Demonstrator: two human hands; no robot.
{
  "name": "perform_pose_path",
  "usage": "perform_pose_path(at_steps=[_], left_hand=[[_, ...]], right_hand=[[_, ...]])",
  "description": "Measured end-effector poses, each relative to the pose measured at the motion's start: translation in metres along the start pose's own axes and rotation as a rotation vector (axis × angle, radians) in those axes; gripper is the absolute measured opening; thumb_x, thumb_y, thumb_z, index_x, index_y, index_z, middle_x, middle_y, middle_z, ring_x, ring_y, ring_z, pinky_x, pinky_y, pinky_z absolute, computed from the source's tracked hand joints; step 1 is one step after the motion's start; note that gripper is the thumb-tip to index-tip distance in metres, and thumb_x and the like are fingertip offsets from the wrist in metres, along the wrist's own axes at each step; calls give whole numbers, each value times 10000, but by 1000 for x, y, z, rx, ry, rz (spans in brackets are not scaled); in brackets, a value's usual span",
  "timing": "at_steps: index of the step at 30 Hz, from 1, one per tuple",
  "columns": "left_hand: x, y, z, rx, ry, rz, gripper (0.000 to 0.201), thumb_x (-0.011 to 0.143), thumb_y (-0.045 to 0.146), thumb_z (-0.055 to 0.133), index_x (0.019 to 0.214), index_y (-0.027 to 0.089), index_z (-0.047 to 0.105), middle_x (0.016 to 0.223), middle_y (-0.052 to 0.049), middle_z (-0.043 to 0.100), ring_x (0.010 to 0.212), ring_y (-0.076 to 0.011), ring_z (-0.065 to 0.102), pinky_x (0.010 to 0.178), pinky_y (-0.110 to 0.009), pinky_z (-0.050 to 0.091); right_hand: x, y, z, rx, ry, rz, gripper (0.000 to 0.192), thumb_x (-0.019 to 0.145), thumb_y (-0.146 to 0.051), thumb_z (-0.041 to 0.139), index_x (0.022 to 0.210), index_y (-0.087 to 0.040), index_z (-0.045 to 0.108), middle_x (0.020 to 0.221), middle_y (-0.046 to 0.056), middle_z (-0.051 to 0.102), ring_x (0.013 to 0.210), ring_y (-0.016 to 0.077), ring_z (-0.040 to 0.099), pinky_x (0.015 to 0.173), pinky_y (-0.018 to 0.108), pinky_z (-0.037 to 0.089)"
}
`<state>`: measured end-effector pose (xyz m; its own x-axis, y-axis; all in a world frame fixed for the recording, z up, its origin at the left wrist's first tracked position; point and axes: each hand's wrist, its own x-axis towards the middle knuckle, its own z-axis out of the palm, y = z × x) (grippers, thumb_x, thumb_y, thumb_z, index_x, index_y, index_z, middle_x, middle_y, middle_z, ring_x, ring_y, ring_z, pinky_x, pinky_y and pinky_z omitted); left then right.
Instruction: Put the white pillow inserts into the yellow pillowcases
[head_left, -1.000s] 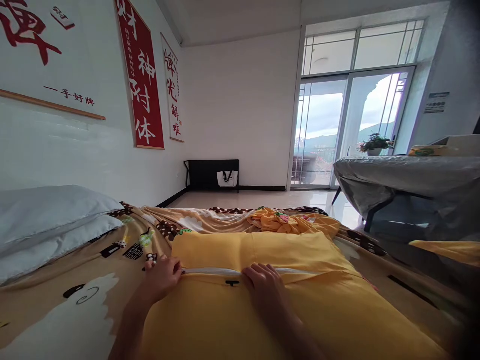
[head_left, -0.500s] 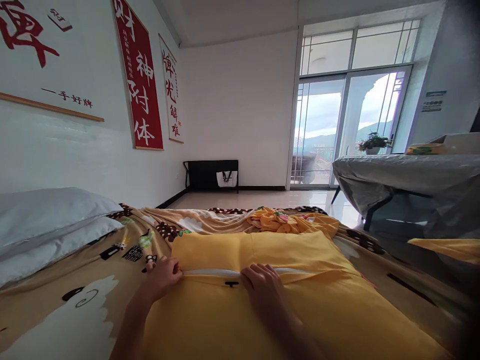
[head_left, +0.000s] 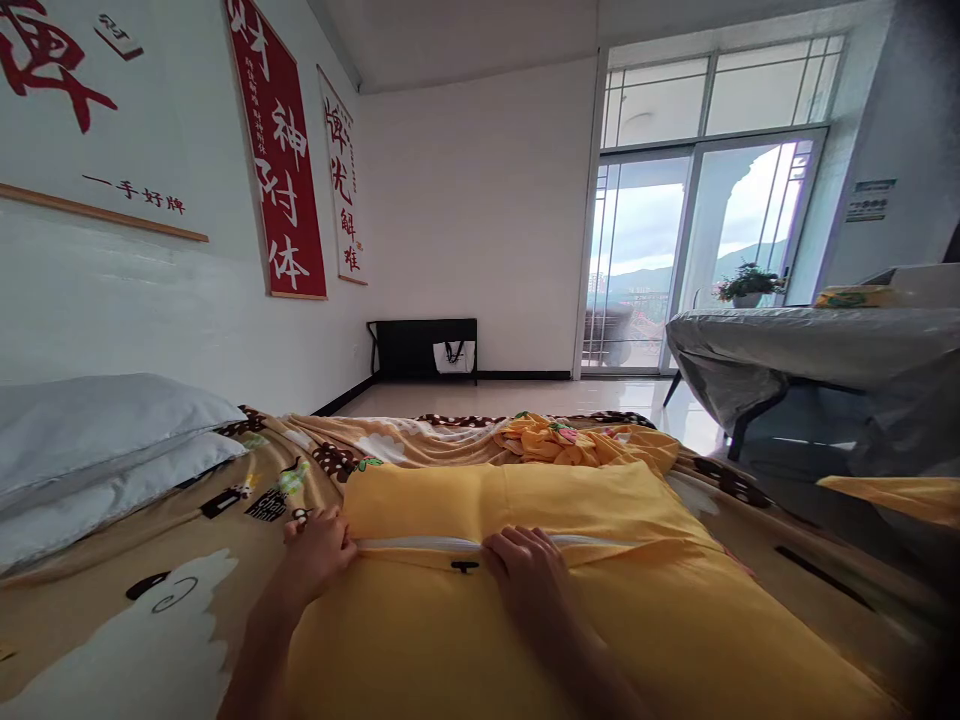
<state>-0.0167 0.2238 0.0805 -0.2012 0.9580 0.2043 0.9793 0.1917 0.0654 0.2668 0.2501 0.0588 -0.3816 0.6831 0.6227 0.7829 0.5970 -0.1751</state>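
Observation:
A yellow pillow cover [head_left: 420, 640] lies flat on the bed, with a long slit across it. Through the slit shows a strip of white [head_left: 435, 544]. At the slit's left end, by the pillow's edge, my left hand [head_left: 319, 550] is closed with curled fingers on the yellow fabric. My right hand [head_left: 529, 570] rests over the middle of the slit, its fingers bent round the fabric edge; the fingertips are hidden. Between the hands, just below the slit, sits a small black piece [head_left: 465, 567], too small to make out.
A patterned blanket [head_left: 172, 640] covers the bed. White pillows [head_left: 112, 420] lie at left, and crumpled yellow floral cloth [head_left: 592, 442] lies beyond the yellow cover. A plastic-covered table [head_left: 810, 335] stands at right. Against the far wall is a black folded panel [head_left: 405, 350] with a white bag [head_left: 454, 357].
My left hand has shifted slightly left along the slit, to the pillow's edge. My right hand stays in place.

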Motion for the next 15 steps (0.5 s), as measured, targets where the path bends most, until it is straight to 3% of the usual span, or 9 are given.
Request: perform_pose_path(at_steps=[9, 15], left_hand=[[4, -8, 0, 3, -24, -115, 192, 805, 208, 424, 701, 165, 580, 997, -110, 624, 1037, -253, 523, 826, -369, 356], [6, -9, -7, -32, 18, -75, 186, 831, 208, 396, 751, 172, 560, 1015, -95, 618, 1012, -211, 542, 873, -322, 365]], right_hand=[[-2, 0, 0, 4, 17, -20, 224, 891, -165, 545, 691, -214, 633, 698, -19, 658, 686, 129, 562, 685, 260, 277], [-1, 2, 3, 14, 33, -24, 233, 897, -149, 509, 715, -218, 637, 706, -11, 652, 692, 137, 552, 692, 270, 285]])
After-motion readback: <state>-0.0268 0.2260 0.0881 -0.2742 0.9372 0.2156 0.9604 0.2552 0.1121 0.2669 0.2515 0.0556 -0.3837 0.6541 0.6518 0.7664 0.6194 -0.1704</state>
